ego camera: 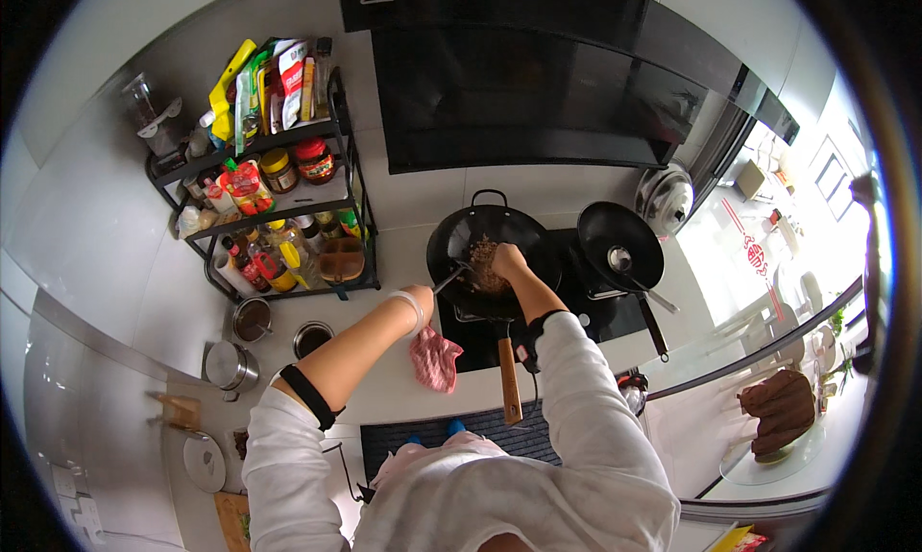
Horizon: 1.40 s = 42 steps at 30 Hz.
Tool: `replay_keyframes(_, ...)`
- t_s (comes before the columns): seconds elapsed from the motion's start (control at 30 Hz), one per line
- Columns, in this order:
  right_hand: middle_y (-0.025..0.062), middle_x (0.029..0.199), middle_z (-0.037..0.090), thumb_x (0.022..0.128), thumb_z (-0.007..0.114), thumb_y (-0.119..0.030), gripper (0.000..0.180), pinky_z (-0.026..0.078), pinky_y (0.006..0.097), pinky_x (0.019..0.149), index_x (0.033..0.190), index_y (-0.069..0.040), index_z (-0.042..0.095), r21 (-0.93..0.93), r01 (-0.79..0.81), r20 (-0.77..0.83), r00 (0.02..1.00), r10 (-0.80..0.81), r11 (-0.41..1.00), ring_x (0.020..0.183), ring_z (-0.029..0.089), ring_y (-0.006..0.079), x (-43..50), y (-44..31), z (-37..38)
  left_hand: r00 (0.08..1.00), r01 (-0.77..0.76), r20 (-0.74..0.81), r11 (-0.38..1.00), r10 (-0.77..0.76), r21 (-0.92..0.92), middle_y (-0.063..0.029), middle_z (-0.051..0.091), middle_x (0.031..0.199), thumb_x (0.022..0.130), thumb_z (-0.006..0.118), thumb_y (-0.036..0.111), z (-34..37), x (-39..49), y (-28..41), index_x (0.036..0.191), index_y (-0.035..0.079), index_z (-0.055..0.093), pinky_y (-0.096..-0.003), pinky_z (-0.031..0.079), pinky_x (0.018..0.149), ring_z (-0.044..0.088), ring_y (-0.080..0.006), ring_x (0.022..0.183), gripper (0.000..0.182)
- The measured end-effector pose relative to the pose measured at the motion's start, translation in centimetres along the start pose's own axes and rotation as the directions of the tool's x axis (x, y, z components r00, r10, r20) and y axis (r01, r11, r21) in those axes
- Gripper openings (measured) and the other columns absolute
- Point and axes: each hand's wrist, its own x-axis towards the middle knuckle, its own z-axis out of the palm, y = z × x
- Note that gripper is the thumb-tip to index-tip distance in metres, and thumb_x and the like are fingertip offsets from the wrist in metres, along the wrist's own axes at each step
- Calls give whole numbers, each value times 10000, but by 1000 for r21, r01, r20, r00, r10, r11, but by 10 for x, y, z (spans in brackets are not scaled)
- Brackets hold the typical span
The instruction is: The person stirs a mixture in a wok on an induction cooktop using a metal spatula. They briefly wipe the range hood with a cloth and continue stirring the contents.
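A black wok [468, 224] sits on the left side of the cooktop, its wooden handle [510, 383] pointing toward me. Brown crumbly food [484, 253] lies in its bowl. My left hand [423, 301] grips the metal handle of a cooking utensil [450, 278], whose head reaches into the wok by the food. A pink cloth [436, 361] hangs or lies just below that hand; I cannot tell if the hand touches it. Over the wok, my right hand [510, 261] is lowered to the food with its fingers curled downward. Its fingertips are hidden, and whether it holds anything is unclear.
A black frying pan [612, 224] with a metal ladle [621, 260] stands on the right of the black cooktop [609, 327]. Left, a black rack [288, 213] holds bottles and jars. Two metal bowls [252, 320] [312, 338] and a metal pot [230, 365] stand before it.
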Motion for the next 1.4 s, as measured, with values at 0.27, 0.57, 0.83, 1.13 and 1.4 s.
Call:
replay_keyframes(0.27,159,979,642,816,576,-101,159,517,350,745,917,-34,679,-287,237,30,971,-239,928,899,622,280,-27,-4,-11,1000,6,-17,998,-7,-67,-226,613,1031,763,577,11,-1,1,1,1248,10,446,-420,504,731,614,-359,914,503)
replay_keyframes(0.57,154,1063,622,808,605,-75,203,530,363,753,1003,-37,652,41,28,101,994,-32,999,937,616,285,-34,-21,-44,1000,15,12,999,-15,-40,-221,614,1034,766,579,22,-1,12,-6,1289,18,410,-418,504,758,609,-358,942,550)
replay_keyframes(0.83,153,1042,630,793,634,-95,246,533,370,732,1033,-41,645,-40,63,90,994,-59,997,909,619,293,-13,-24,-29,993,-103,-27,946,117,306,-146,657,970,701,672,161,13,16,-2,979,59,647,-332,518,752,641,-268,906,298)
replay_keyframes(1.13,139,1039,619,849,590,-84,203,538,343,684,1041,-28,627,-323,211,221,965,-144,923,887,602,249,-16,17,-24,997,-33,-61,981,45,190,-166,650,992,705,685,141,18,29,-2,993,23,633,-336,516,777,635,-280,927,315)
replay_keyframes(1.4,156,971,628,802,598,-77,159,531,371,727,945,-24,641,-37,102,126,987,-96,994,874,613,279,-24,15,-13,1000,-26,-17,998,25,-60,-222,604,1061,766,551,14,-7,10,-10,1311,10,379,-415,503,766,605,-352,952,571)
